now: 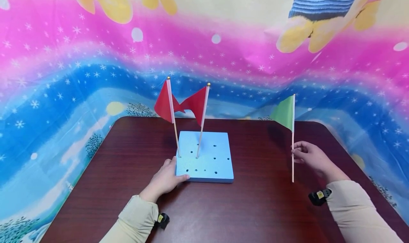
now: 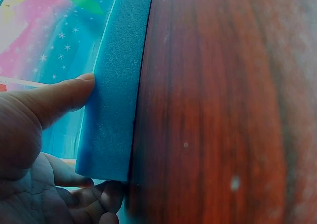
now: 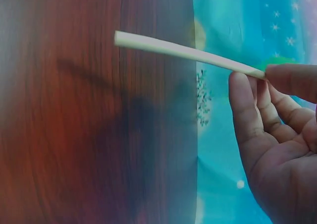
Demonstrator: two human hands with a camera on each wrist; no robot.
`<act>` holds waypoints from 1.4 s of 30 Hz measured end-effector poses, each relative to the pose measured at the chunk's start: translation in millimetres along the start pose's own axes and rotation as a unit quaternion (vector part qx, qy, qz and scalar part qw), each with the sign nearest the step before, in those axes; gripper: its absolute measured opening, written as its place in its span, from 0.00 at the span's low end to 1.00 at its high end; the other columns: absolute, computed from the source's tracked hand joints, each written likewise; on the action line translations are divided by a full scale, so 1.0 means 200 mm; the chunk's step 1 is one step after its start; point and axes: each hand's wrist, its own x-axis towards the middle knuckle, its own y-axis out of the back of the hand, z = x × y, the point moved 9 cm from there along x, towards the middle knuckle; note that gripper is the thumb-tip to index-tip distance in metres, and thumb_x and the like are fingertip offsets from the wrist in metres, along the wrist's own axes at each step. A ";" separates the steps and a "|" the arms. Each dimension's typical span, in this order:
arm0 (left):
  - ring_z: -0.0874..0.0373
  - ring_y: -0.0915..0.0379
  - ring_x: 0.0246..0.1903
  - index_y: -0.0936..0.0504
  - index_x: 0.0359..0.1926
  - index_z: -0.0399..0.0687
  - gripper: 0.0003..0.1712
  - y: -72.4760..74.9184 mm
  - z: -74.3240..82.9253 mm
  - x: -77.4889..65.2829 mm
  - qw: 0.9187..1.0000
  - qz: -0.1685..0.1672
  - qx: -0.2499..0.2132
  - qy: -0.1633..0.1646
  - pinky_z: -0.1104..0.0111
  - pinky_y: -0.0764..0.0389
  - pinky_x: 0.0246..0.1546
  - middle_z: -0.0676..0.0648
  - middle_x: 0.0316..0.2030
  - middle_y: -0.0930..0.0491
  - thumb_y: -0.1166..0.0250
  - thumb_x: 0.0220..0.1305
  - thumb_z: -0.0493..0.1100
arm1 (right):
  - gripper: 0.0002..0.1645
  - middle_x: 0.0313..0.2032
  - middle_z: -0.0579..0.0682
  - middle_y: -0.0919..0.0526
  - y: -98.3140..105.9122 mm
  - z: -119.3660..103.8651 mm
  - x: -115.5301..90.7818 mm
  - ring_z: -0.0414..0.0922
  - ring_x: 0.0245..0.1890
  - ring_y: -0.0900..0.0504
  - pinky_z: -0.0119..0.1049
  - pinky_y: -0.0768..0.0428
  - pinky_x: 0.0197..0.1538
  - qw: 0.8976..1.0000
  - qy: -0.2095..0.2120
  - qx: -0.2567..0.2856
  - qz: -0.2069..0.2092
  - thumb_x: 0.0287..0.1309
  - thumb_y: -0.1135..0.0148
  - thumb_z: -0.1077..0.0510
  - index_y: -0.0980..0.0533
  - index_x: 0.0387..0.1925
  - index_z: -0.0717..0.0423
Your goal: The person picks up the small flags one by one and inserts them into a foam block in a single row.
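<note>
A light blue foam board [image 1: 220, 165] with several small holes lies flat on the table. Two red flags, the left flag [image 1: 164, 102] and the right flag [image 1: 196, 106], stand in it on thin wooden sticks, leaning a little. My left hand [image 1: 164, 181] grips the board's near left corner, thumb on the front edge and fingers along the left side; the left wrist view shows the thumb [image 2: 69, 97] at the top edge. Off to the right, my right hand [image 1: 314, 159] pinches the stick of a green flag [image 1: 285, 113] between thumb and fingers. The stick's bare lower end [image 3: 148, 43] points down, over the table.
The dark wooden table [image 1: 255, 211] has a reddish grain. Behind and beside it hangs a colourful cloth [image 1: 239, 58] with snowflakes and cartoon figures. Each wrist carries a small black camera, the left camera [image 1: 162, 221] and the right camera [image 1: 319, 196].
</note>
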 end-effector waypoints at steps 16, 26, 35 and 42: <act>0.38 0.32 0.64 0.46 0.77 0.24 0.55 -0.01 -0.01 0.00 1.000 0.000 0.008 0.003 0.46 0.28 0.61 0.27 0.67 0.35 0.27 0.65 0.53 | 0.09 0.37 0.57 0.23 -0.15 -0.15 0.07 0.36 0.34 0.18 0.39 0.14 0.41 0.998 0.053 0.009 0.037 0.71 0.45 0.73 0.33 0.48 0.77; 0.37 0.32 0.64 0.46 0.77 0.24 0.56 0.00 -0.01 0.01 1.000 -0.003 0.009 0.007 0.45 0.28 0.60 0.27 0.68 0.35 0.27 0.65 0.54 | 0.09 0.39 0.62 0.22 -0.21 -0.26 0.09 0.35 0.34 0.19 0.35 0.15 0.41 0.996 0.070 -0.005 0.056 0.72 0.44 0.72 0.32 0.49 0.75; 0.37 0.32 0.64 0.45 0.77 0.25 0.55 -0.01 -0.01 0.00 1.000 -0.001 0.005 0.003 0.45 0.27 0.60 0.28 0.68 0.35 0.27 0.65 0.54 | 0.07 0.38 0.61 0.19 -0.32 -0.38 0.11 0.41 0.32 0.17 0.29 0.19 0.38 0.988 0.111 -0.058 0.085 0.71 0.41 0.69 0.29 0.46 0.71; 0.38 0.31 0.64 0.46 0.77 0.25 0.56 -0.01 -0.01 0.00 1.000 -0.001 0.004 0.008 0.45 0.27 0.60 0.28 0.68 0.35 0.27 0.65 0.54 | 0.06 0.37 0.58 0.19 -0.40 -0.44 0.14 0.48 0.32 0.16 0.30 0.21 0.37 0.985 0.118 -0.071 0.100 0.71 0.40 0.68 0.27 0.45 0.68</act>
